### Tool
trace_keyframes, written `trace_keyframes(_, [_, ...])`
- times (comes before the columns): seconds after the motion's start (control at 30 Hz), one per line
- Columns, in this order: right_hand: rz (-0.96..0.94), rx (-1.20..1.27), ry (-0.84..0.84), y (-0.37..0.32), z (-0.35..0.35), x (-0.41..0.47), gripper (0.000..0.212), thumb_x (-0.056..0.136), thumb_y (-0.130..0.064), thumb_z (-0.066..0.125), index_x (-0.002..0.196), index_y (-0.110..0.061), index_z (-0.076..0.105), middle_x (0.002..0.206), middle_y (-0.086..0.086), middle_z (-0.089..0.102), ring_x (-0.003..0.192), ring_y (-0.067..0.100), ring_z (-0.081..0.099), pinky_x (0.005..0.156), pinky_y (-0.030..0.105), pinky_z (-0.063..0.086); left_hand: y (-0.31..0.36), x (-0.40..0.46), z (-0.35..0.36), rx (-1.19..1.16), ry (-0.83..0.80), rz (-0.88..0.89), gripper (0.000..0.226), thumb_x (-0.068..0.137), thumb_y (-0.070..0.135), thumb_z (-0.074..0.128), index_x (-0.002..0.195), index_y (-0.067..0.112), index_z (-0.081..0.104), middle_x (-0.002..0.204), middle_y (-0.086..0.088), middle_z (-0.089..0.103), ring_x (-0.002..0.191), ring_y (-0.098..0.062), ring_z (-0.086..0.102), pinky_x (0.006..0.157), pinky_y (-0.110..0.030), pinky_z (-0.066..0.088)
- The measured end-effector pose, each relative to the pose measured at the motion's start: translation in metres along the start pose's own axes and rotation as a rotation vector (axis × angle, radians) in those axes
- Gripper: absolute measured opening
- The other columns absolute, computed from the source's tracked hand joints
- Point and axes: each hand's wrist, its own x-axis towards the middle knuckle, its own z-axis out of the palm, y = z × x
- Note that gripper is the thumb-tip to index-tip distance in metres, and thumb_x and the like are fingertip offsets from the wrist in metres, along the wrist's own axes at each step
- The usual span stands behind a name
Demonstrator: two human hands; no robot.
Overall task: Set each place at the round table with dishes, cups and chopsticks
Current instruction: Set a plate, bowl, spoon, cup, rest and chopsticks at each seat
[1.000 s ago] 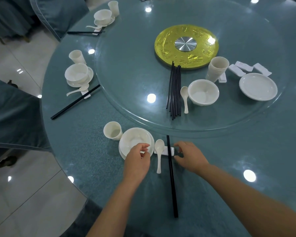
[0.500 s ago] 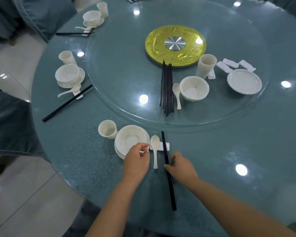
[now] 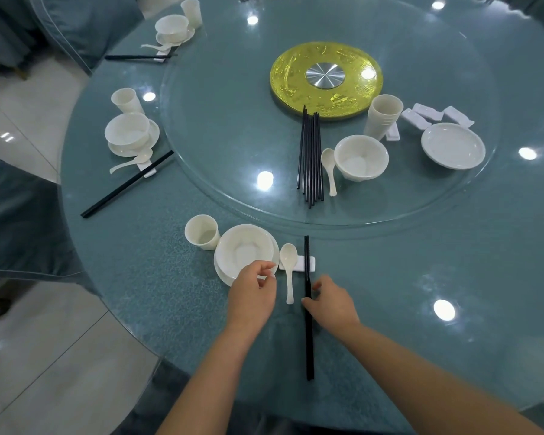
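Note:
At the near place a white cup (image 3: pixel 201 232), a bowl (image 3: pixel 244 249) on a plate (image 3: pixel 223 276), a spoon (image 3: pixel 289 262) and black chopsticks (image 3: pixel 309 340) lie side by side. The spoon and chopsticks lean on a white rest (image 3: pixel 311 263). My right hand (image 3: pixel 330 302) pinches the chopsticks about midway, thumb on their left side. My left hand (image 3: pixel 252 293) hovers at the plate's near rim with loosely curled fingers and holds nothing.
On the glass turntable (image 3: pixel 233 208) lie a bundle of chopsticks (image 3: pixel 310 158), a spoon (image 3: pixel 328 167), a bowl (image 3: pixel 360 158), stacked cups (image 3: pixel 382 119), a plate (image 3: pixel 453 146) and rests (image 3: pixel 434 116). Two set places (image 3: pixel 128 133) (image 3: pixel 171 26) sit left. Blue covered chairs (image 3: pixel 13 221) stand left.
My right hand has slid back from the rest along the chopsticks toward me, and the chopsticks now lie straighter, parallel to the spoon. My left hand has stayed by the plate.

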Motion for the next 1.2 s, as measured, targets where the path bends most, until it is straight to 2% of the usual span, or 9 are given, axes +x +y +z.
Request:
trace_keyframes(0.1, [-0.005, 0.005, 0.006, 0.000, 0.000, 0.000, 0.034, 0.089, -0.034, 0.061, 0.114, -0.013, 0.049, 0.095, -0.001, 0.057, 0.086, 0.019, 0.054, 0.074, 0.029, 0.044, 0.000, 0.001, 0.000, 0.005, -0.002, 0.011, 0.019, 0.093, 0.018, 0.053, 0.106, 0.030, 0.062, 0.104, 0.012, 0.063, 0.083, 0.001, 0.056, 0.069, -0.013, 0.040])
trace_keyframes(0.23, [-0.019, 0.009, 0.013, 0.004, -0.008, -0.001, 0.040, 0.091, -0.043, 0.057, 0.119, -0.014, 0.050, 0.109, 0.003, 0.063, 0.102, 0.023, 0.059, 0.079, 0.029, 0.044, 0.007, 0.002, 0.002, -0.005, -0.007, 0.028, 0.018, 0.094, 0.020, 0.053, 0.107, 0.029, 0.062, 0.102, 0.011, 0.063, 0.083, 0.000, 0.057, 0.071, -0.017, 0.043])
trace_keyframes(0.37, [-0.085, -0.041, 0.084, 0.017, -0.033, 0.010, 0.035, 0.093, -0.043, 0.053, 0.117, -0.017, 0.051, 0.104, 0.002, 0.064, 0.100, 0.024, 0.059, 0.081, 0.033, 0.047, 0.018, 0.007, 0.003, -0.002, -0.001, 0.072, 0.017, 0.096, 0.020, 0.052, 0.108, 0.026, 0.063, 0.099, 0.009, 0.063, 0.084, -0.001, 0.057, 0.069, -0.013, 0.041])
trace_keyframes(0.5, [-0.269, -0.120, 0.350, 0.029, -0.073, 0.032, 0.032, 0.095, -0.034, 0.054, 0.115, -0.009, 0.058, 0.114, 0.008, 0.059, 0.110, 0.029, 0.051, 0.092, 0.037, 0.040, 0.031, 0.019, 0.008, 0.065, -0.012, 0.172, 0.022, 0.094, 0.017, 0.052, 0.113, 0.021, 0.062, 0.109, 0.008, 0.063, 0.101, -0.007, 0.058, 0.086, -0.021, 0.043])
trace_keyframes(0.6, [-0.325, -0.162, 0.462, 0.038, -0.099, 0.051, 0.037, 0.097, -0.037, 0.050, 0.118, -0.009, 0.061, 0.123, 0.010, 0.060, 0.118, 0.033, 0.050, 0.097, 0.041, 0.040, 0.041, 0.034, 0.014, 0.299, -0.048, 0.277, 0.032, 0.093, 0.018, 0.051, 0.125, 0.019, 0.058, 0.126, 0.005, 0.059, 0.122, -0.015, 0.048, 0.101, -0.027, 0.037])
trace_keyframes(0.7, [-0.304, -0.229, 0.324, 0.049, -0.119, 0.066, 0.050, 0.100, -0.043, 0.039, 0.142, -0.017, 0.043, 0.152, 0.004, 0.037, 0.144, 0.023, 0.026, 0.117, 0.039, 0.022, 0.051, 0.050, 0.025, 0.625, -0.137, 0.334, 0.047, 0.097, 0.025, 0.043, 0.144, 0.020, 0.039, 0.152, 0.002, 0.036, 0.144, -0.017, 0.022, 0.117, -0.034, 0.019])
trace_keyframes(0.83, [-0.288, -0.430, 0.142, 0.069, -0.134, 0.074, 0.060, 0.101, -0.050, 0.025, 0.153, -0.022, 0.014, 0.161, -0.008, 0.007, 0.148, 0.011, 0.000, 0.120, 0.038, -0.001, 0.061, 0.065, 0.041, 0.908, -0.253, 0.309, 0.056, 0.101, 0.036, 0.032, 0.153, 0.023, 0.014, 0.162, 0.003, 0.003, 0.149, -0.017, -0.006, 0.120, -0.047, -0.001])
trace_keyframes(1.03, [-0.473, -0.670, 0.090, 0.100, -0.160, 0.083, 0.091, 0.076, -0.065, -0.016, 0.154, -0.023, 0.006, 0.160, -0.011, -0.002, 0.148, 0.007, -0.003, 0.117, 0.039, -0.009, 0.074, 0.072, 0.070, 1.069, -0.314, 0.359, 0.060, 0.102, 0.041, 0.027, 0.154, 0.027, 0.001, 0.161, 0.001, -0.007, 0.148, -0.019, -0.010, 0.118, -0.052, -0.006])
trace_keyframes(1.2, [-0.546, -0.669, 0.068, 0.113, -0.173, 0.091, 0.088, 0.077, -0.061, -0.014, 0.154, -0.023, 0.005, 0.160, -0.011, -0.003, 0.148, 0.007, -0.003, 0.118, 0.042, -0.007, 0.080, 0.071, 0.094, 1.094, -0.372, 0.342, 0.065, 0.101, 0.041, 0.028, 0.153, 0.025, -0.007, 0.161, 0.001, -0.013, 0.148, -0.019, -0.012, 0.118, -0.052, -0.005])
